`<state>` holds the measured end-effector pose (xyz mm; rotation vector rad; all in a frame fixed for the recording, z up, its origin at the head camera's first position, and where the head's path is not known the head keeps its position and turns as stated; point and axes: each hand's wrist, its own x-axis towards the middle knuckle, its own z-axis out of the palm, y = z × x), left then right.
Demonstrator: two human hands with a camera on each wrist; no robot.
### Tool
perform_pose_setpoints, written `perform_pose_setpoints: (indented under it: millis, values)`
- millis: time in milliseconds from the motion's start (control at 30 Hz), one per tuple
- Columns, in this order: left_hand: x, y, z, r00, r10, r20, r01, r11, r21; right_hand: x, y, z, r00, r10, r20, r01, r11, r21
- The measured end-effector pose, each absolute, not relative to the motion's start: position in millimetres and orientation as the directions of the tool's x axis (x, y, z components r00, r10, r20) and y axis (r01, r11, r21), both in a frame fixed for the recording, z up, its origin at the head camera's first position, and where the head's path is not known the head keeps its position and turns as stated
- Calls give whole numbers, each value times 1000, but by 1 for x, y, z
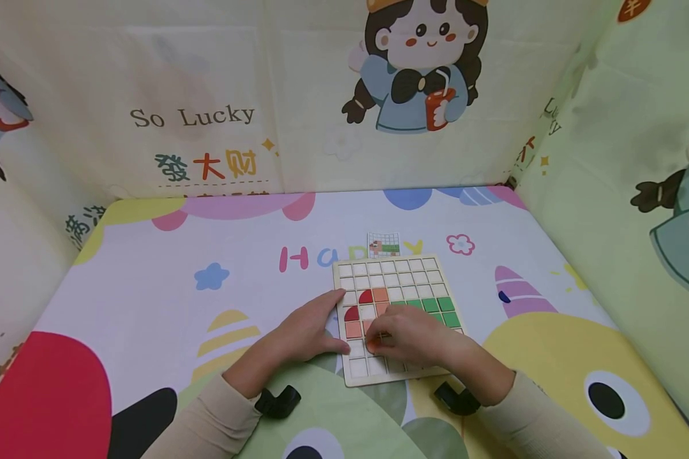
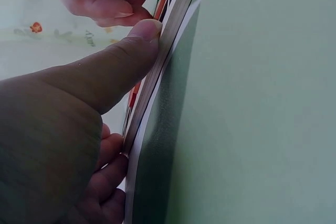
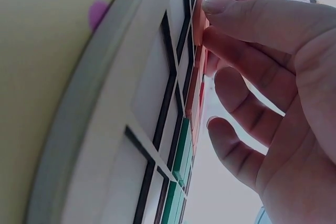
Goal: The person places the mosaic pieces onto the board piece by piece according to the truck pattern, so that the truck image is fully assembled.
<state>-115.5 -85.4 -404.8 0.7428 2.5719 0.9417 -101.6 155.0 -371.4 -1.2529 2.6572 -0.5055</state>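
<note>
A wooden grid board [image 1: 358,368] lies on the patterned tablecloth, holding green tiles [image 1: 450,319], salmon-orange tiles [image 1: 353,329] and red rounded tiles [image 1: 365,296]. Over its lower left cells, my right hand [image 1: 410,335] pinches an orange tile [image 3: 198,22] between thumb and index finger; the other fingers are loosely bent. My left hand [image 1: 304,328] rests along the board's left edge, thumb and fingers spread apart. In the left wrist view, its thumb [image 2: 123,61] presses the board's side. Part of the grid is hidden under my right hand.
A small card [image 1: 383,244] printed with a coloured grid lies just behind the board. Printed cloth walls [image 1: 298,95] rise at the back and both sides of the table. Each wrist wears a black device [image 1: 279,402].
</note>
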Motion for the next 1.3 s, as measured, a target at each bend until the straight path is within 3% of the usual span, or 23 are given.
perform_pose_setpoints:
  millis: [133, 500, 900, 1300]
  values:
    - [-115, -86, -404, -820, 565, -98, 365, 646, 670, -101, 155, -371, -637, -771, -10, -711, 592, -380]
    - [-115, -86, -405, -821, 560, -110, 352, 648, 675, -107, 167, -360, -717, -694, -63, -609, 668, -428]
    - [-115, -85, -405, -823, 555, -119, 346, 658, 669, -117, 203, -347, -865, -497, -63, -436, 809, -395]
    - [-115, -85, -405, -823, 556, -118, 347, 655, 671, -124, 254, -345, -932, -362, -23, -322, 853, -410]
